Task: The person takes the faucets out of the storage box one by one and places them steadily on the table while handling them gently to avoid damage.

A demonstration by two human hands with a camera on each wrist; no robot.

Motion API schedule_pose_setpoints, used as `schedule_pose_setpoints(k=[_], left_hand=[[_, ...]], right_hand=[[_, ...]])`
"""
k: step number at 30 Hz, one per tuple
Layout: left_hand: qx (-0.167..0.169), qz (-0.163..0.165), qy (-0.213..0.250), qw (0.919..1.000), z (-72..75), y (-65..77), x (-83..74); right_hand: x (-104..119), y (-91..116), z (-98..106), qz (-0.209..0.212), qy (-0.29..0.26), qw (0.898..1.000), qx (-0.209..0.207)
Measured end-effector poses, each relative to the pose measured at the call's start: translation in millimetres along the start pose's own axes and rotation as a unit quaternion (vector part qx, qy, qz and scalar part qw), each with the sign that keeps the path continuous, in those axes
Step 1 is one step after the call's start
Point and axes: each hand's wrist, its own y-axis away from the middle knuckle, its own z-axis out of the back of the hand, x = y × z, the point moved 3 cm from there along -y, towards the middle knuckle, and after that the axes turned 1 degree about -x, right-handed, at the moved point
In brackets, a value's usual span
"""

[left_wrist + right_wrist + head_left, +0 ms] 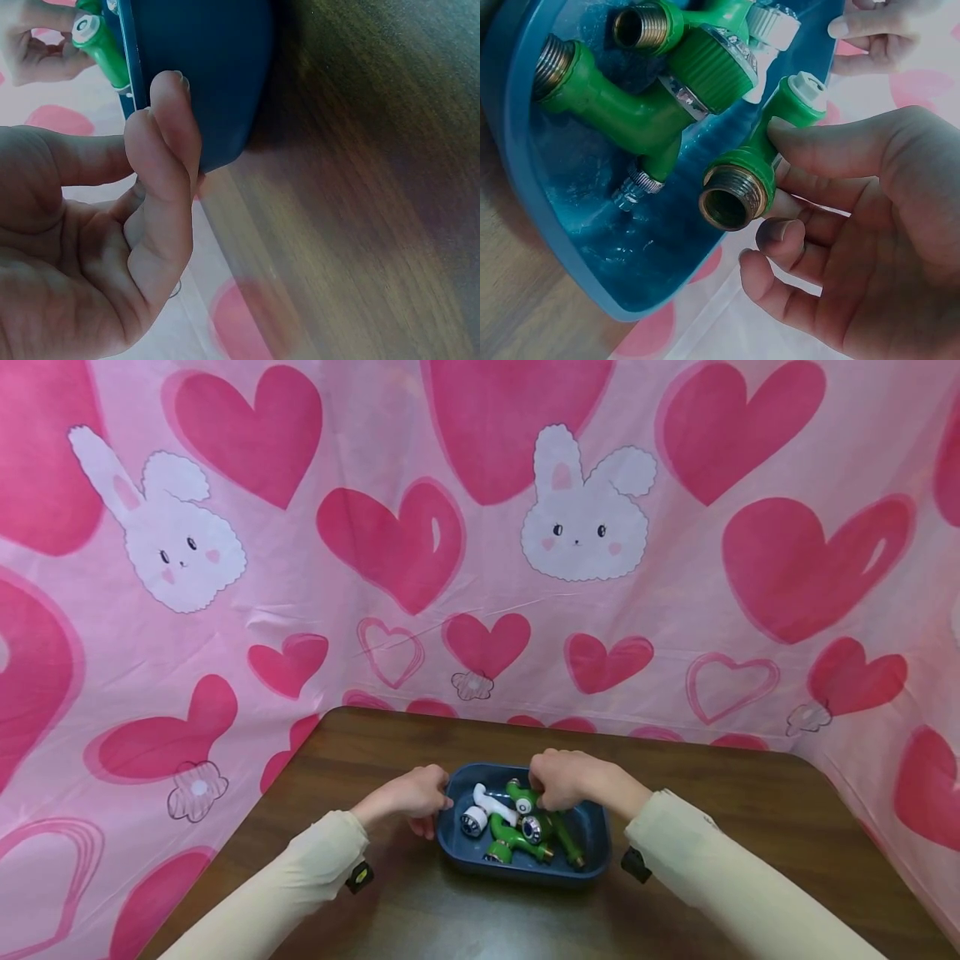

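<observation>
A blue plastic basin (525,878) stands on the table with several faucets in it. At its left end my left hand (411,795) grips the rim, fingers bent against the outer wall in the left wrist view. My right hand (568,779) is over the basin's far right side. Between its thumb and fingers it pinches a green faucet (759,150) with a threaded brass end and a white cap. Beneath lie another green faucet (622,112) with a ribbed green collar, a further green faucet (510,837) and a white faucet (493,803).
The brown wooden table (390,906) extends around the basin. Behind it hangs a pink cloth (487,585) printed with hearts and rabbits, which also runs down both sides. A dark wrist device (360,877) shows below the left sleeve, another (636,865) below the right.
</observation>
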Motion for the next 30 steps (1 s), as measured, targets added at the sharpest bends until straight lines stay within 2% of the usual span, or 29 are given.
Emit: schedule_pose_setpoints(k=[10,30], left_hand=[[-0.003,0.008,-0.006,0.9999,-0.1,0.7,-1.3],[-0.004,0.001,-0.003,1.0,-0.3,-0.4,0.1]], right_hand=[[-2.7,7.1,2.7,0.006,0.004,1.0,-0.016],[-13.4,18.1,5.8,0.015,0.006,0.999,-0.038]])
